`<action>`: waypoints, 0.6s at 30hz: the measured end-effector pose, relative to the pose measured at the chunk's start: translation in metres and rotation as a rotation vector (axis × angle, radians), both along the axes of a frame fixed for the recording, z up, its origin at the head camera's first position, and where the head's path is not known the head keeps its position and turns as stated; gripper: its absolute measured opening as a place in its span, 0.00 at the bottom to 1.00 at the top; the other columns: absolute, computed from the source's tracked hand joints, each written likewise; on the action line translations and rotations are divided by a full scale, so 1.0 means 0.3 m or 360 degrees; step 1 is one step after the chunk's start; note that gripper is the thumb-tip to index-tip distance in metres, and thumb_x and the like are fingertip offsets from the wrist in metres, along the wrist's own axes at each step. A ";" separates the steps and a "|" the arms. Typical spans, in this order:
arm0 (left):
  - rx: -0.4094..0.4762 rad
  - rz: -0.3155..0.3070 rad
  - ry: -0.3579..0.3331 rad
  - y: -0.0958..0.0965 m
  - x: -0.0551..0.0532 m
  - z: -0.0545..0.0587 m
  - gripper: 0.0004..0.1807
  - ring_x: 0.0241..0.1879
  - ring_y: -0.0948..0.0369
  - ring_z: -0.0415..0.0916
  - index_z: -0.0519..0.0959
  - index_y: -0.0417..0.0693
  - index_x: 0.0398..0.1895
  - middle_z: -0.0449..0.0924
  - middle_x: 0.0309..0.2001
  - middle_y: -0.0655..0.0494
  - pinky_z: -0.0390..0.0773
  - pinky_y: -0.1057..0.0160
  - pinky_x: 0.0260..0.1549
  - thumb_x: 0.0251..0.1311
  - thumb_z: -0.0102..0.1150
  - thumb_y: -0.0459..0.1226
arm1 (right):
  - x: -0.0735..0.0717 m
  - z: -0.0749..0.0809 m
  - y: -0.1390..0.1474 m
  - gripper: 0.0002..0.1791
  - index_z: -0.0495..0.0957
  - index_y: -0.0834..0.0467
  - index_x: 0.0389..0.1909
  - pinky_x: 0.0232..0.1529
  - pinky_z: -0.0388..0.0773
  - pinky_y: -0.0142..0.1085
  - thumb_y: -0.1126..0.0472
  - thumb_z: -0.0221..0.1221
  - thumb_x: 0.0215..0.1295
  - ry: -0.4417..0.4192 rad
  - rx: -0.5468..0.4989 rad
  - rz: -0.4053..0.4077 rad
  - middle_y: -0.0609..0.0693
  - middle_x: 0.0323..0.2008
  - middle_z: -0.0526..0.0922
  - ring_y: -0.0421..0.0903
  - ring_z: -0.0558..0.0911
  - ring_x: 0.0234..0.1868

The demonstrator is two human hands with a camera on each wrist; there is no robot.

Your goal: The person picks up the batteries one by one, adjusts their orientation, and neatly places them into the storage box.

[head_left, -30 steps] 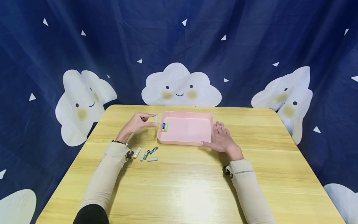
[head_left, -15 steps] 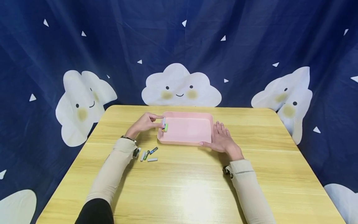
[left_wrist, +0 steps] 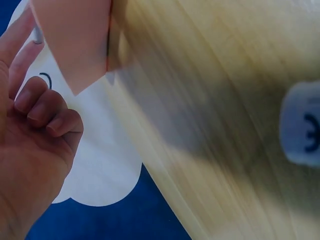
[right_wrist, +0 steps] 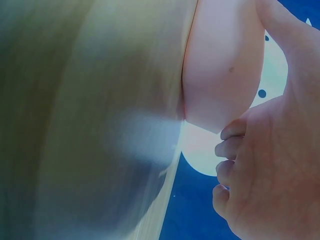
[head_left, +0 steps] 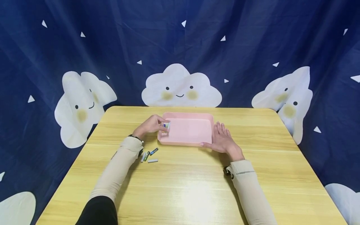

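In the head view my left hand (head_left: pixel 152 125) reaches over the left wall of a pink tray (head_left: pixel 185 144). Thumb and index finger pinch a white battery (head_left: pixel 169 125) by its ends, low inside the tray. Right beside it lies a blue battery (head_left: pixel 164 126), and a green one is mostly covered by the held one. The left wrist view shows one end of the white battery (left_wrist: pixel 38 36) between the fingertips, the other fingers curled. My right hand (head_left: pixel 224 141) rests against the tray's front right corner, fingers straight and thumb along the front wall.
Several loose batteries, among them a blue one (head_left: pixel 154 151) and a white one (head_left: pixel 152 161), lie on the wooden table (head_left: pixel 180 181) in front of the tray, near my left wrist. A dark blue curtain (head_left: pixel 180 37) with clouds hangs behind the table.
My left hand has carried the white battery rightward from outside the tray, over its left wall, and down beside the batteries inside. The right hand has stayed in place.
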State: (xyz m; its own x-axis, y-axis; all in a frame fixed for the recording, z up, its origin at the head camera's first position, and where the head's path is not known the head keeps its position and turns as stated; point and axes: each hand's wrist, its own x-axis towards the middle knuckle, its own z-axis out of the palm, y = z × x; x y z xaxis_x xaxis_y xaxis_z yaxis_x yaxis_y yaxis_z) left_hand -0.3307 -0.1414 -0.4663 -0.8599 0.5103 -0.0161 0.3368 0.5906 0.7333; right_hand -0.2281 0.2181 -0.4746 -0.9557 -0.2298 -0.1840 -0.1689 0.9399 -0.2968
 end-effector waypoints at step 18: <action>-0.0548 0.0065 0.0135 0.044 -0.015 -0.021 0.32 0.23 0.61 0.59 0.84 0.51 0.61 0.66 0.22 0.60 0.59 0.65 0.23 0.52 0.80 0.48 | 0.001 -0.003 -0.004 0.72 0.37 0.73 0.80 0.81 0.39 0.63 0.18 0.50 0.61 0.0018 0.0010 -0.0001 0.69 0.82 0.36 0.69 0.37 0.83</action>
